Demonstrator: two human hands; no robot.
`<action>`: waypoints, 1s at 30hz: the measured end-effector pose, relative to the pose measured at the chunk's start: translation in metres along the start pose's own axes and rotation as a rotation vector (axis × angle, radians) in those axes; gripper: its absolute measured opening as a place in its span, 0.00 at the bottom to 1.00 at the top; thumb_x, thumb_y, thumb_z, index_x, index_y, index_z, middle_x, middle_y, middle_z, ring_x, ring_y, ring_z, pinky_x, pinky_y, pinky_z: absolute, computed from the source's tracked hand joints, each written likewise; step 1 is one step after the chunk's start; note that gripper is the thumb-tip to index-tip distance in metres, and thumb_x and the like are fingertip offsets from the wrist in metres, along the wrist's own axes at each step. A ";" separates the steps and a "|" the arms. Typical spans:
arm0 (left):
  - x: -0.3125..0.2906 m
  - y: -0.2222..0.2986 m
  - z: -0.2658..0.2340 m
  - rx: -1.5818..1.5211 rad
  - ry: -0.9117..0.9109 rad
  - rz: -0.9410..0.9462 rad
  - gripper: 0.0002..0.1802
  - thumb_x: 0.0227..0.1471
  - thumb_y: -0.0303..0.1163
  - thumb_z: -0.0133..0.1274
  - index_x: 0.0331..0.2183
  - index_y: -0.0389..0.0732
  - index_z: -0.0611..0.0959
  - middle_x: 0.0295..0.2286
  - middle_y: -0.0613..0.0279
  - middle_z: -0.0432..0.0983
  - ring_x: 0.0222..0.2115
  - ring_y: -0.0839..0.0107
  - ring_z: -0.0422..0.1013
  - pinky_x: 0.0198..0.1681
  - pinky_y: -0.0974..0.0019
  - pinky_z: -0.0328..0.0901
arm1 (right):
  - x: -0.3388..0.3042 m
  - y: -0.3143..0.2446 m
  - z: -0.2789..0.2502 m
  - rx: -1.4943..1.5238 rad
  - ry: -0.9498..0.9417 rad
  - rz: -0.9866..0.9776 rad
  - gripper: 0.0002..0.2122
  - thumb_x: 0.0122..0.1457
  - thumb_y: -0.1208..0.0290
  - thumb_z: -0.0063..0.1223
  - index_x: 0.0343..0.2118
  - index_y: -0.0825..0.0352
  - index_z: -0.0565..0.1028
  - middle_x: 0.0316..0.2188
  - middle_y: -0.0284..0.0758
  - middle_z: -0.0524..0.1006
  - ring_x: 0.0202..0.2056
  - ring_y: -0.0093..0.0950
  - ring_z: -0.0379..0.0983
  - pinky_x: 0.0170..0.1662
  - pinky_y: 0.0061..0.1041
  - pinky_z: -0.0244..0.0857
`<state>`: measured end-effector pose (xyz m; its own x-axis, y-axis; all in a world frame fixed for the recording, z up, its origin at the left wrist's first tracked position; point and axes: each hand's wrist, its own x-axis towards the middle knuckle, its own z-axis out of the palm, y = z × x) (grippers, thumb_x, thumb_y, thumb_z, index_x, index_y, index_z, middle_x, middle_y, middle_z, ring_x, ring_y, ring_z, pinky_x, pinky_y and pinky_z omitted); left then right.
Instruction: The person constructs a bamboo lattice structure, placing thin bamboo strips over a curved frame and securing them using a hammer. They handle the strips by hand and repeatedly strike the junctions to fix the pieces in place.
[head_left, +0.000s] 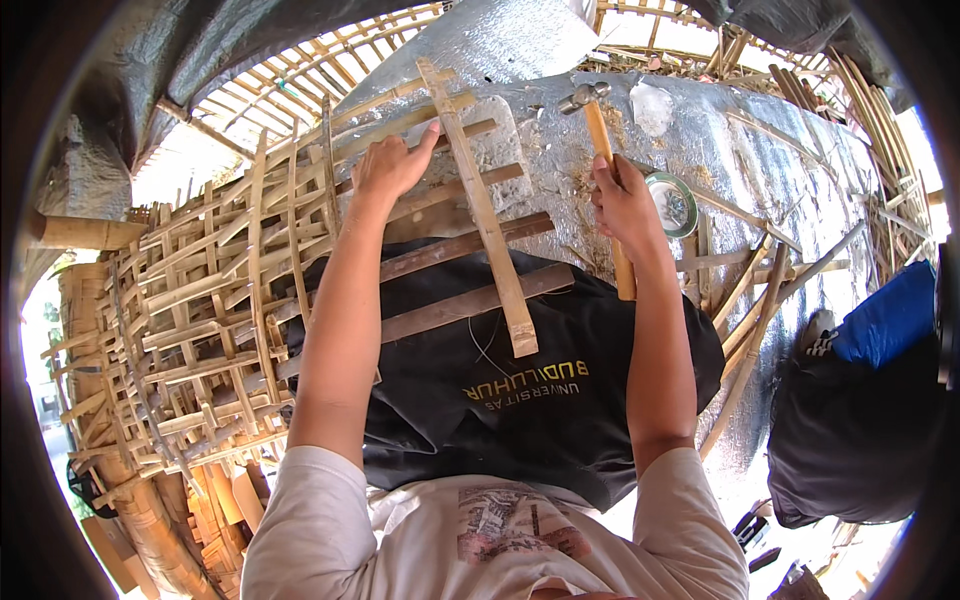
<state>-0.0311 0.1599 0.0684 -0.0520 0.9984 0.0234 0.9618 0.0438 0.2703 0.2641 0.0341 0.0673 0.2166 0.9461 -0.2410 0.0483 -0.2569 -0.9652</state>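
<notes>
My right hand (628, 203) is wrapped round the wooden handle of a hammer (597, 128), its metal head raised at the far end. My left hand (392, 168) is closed on a bamboo slat (465, 132) of a woven lattice (215, 280), thumb stretched out, with some fingers hidden. To the right of that hand, a long crosspiece of bamboo (480, 205) lies slantwise over several slat ends. The lattice's right end rests over black cloth (440, 420) on my lap. Beside my right hand sits a round green-rimmed dish (690, 215) with small things inside.
Silvery sheeting (800, 150) covers the surface ahead. Loose bamboo strips (757, 290) lie crossed at the right, near a blue and black bundle (860, 400). A thick bamboo pole (95, 233) juts in at the left. Dark sheeting (220, 50) hangs at the upper left.
</notes>
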 end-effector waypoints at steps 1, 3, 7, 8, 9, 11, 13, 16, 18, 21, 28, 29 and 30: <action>0.000 0.001 0.002 -0.002 -0.002 -0.002 0.52 0.49 0.79 0.37 0.26 0.32 0.85 0.31 0.36 0.81 0.39 0.43 0.78 0.45 0.44 0.68 | 0.001 0.001 0.000 -0.003 -0.001 0.001 0.14 0.69 0.57 0.46 0.33 0.62 0.66 0.18 0.22 0.60 0.15 0.13 0.53 0.16 0.18 0.48; -0.003 0.007 0.006 0.067 -0.247 -0.069 0.55 0.48 0.80 0.35 0.32 0.31 0.84 0.36 0.35 0.80 0.41 0.44 0.77 0.48 0.43 0.67 | 0.001 0.002 -0.003 -0.091 0.036 -0.036 0.14 0.69 0.56 0.47 0.32 0.62 0.66 0.18 0.23 0.60 0.15 0.13 0.54 0.16 0.18 0.48; -0.023 0.012 0.016 0.228 -0.200 -0.026 0.51 0.47 0.79 0.40 0.34 0.35 0.86 0.38 0.44 0.81 0.44 0.47 0.76 0.53 0.37 0.61 | 0.003 0.007 -0.004 -0.219 0.074 -0.052 0.18 0.66 0.58 0.49 0.29 0.71 0.69 0.18 0.37 0.71 0.20 0.27 0.69 0.26 0.32 0.63; -0.022 0.013 0.017 0.226 -0.205 -0.031 0.51 0.47 0.79 0.40 0.34 0.35 0.86 0.38 0.44 0.81 0.44 0.47 0.76 0.53 0.37 0.61 | 0.004 0.010 -0.003 -0.254 0.070 -0.077 0.18 0.66 0.58 0.49 0.29 0.71 0.69 0.18 0.38 0.71 0.20 0.28 0.69 0.27 0.32 0.63; -0.022 0.015 0.016 0.261 -0.226 -0.009 0.51 0.47 0.79 0.40 0.34 0.35 0.86 0.37 0.46 0.82 0.43 0.48 0.76 0.53 0.36 0.61 | 0.006 0.012 -0.001 -0.288 0.064 -0.103 0.18 0.66 0.58 0.49 0.29 0.72 0.69 0.18 0.39 0.71 0.20 0.29 0.68 0.28 0.33 0.63; -0.023 0.014 0.018 0.295 -0.251 0.004 0.51 0.47 0.79 0.40 0.33 0.35 0.87 0.37 0.47 0.82 0.42 0.49 0.77 0.53 0.36 0.60 | 0.005 0.015 0.000 -0.336 0.046 -0.094 0.18 0.66 0.58 0.49 0.29 0.72 0.70 0.18 0.39 0.71 0.20 0.30 0.68 0.28 0.33 0.63; -0.023 0.013 0.020 0.292 -0.242 0.017 0.49 0.48 0.78 0.39 0.32 0.37 0.87 0.35 0.49 0.82 0.41 0.51 0.77 0.53 0.35 0.59 | 0.005 0.016 0.004 -0.384 0.028 -0.088 0.19 0.66 0.57 0.50 0.29 0.72 0.70 0.18 0.40 0.71 0.20 0.30 0.67 0.28 0.34 0.63; -0.024 0.015 0.017 0.262 -0.255 0.012 0.48 0.49 0.78 0.38 0.31 0.39 0.88 0.35 0.48 0.82 0.41 0.51 0.77 0.52 0.33 0.60 | -0.003 0.010 0.011 -0.401 0.000 -0.072 0.19 0.66 0.57 0.50 0.29 0.72 0.70 0.18 0.38 0.71 0.20 0.29 0.66 0.28 0.33 0.62; -0.024 0.016 0.016 0.267 -0.256 0.011 0.48 0.50 0.77 0.37 0.29 0.40 0.88 0.34 0.49 0.82 0.40 0.51 0.78 0.51 0.33 0.60 | -0.008 0.003 0.011 -0.340 -0.062 -0.017 0.16 0.68 0.55 0.48 0.32 0.64 0.68 0.19 0.25 0.63 0.15 0.13 0.56 0.16 0.17 0.50; -0.023 0.014 0.019 0.268 -0.245 0.018 0.48 0.50 0.78 0.37 0.28 0.40 0.88 0.32 0.50 0.82 0.38 0.53 0.78 0.51 0.34 0.60 | -0.012 -0.004 0.010 -0.321 -0.147 0.035 0.14 0.69 0.57 0.46 0.35 0.63 0.69 0.19 0.24 0.62 0.16 0.12 0.55 0.17 0.16 0.49; -0.022 0.008 0.024 0.233 -0.222 0.053 0.48 0.55 0.74 0.33 0.24 0.38 0.86 0.28 0.51 0.82 0.32 0.52 0.78 0.43 0.39 0.64 | -0.013 -0.005 0.000 -0.657 -0.304 -0.425 0.15 0.67 0.61 0.50 0.38 0.71 0.70 0.20 0.37 0.68 0.22 0.24 0.63 0.29 0.29 0.60; -0.022 0.007 0.026 0.213 -0.187 0.085 0.49 0.55 0.74 0.32 0.22 0.36 0.85 0.26 0.49 0.81 0.29 0.51 0.78 0.37 0.42 0.66 | -0.014 -0.006 0.000 -0.658 -0.308 -0.424 0.15 0.67 0.61 0.50 0.38 0.71 0.70 0.20 0.37 0.68 0.22 0.24 0.63 0.29 0.29 0.60; -0.023 0.006 0.026 0.214 -0.190 0.079 0.49 0.55 0.74 0.32 0.22 0.36 0.85 0.26 0.49 0.81 0.29 0.51 0.78 0.37 0.42 0.66 | -0.014 -0.009 0.001 -0.673 -0.332 -0.454 0.15 0.66 0.61 0.52 0.38 0.72 0.70 0.20 0.37 0.67 0.23 0.23 0.62 0.29 0.29 0.59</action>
<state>-0.0172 0.1383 0.0446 0.0575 0.9871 -0.1494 0.9967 -0.0482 0.0651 0.2596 0.0229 0.0795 -0.2529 0.9669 0.0342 0.6488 0.1958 -0.7353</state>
